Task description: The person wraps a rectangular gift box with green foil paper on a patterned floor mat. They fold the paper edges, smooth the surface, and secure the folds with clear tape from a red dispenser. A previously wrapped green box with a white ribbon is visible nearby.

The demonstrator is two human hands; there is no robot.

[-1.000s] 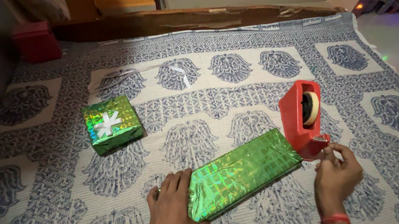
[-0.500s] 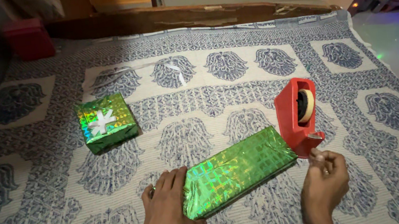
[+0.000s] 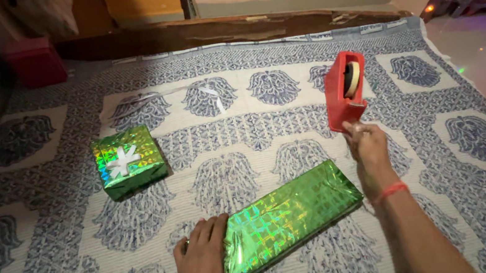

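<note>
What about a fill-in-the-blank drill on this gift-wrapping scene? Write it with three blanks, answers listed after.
1. The right hand grips the ____ plastic tape dispenser at its lower end.
2. The left hand rests flat against one end of the long ____ holographic-foil wrapped box.
3. The smaller square foil-wrapped box bears a ____ star-shaped bow on top.

Missing words: red; green; white

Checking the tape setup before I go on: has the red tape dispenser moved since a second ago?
Yes. The red tape dispenser, held by the right hand, has shifted away from the long green gift box it stood beside.
</note>
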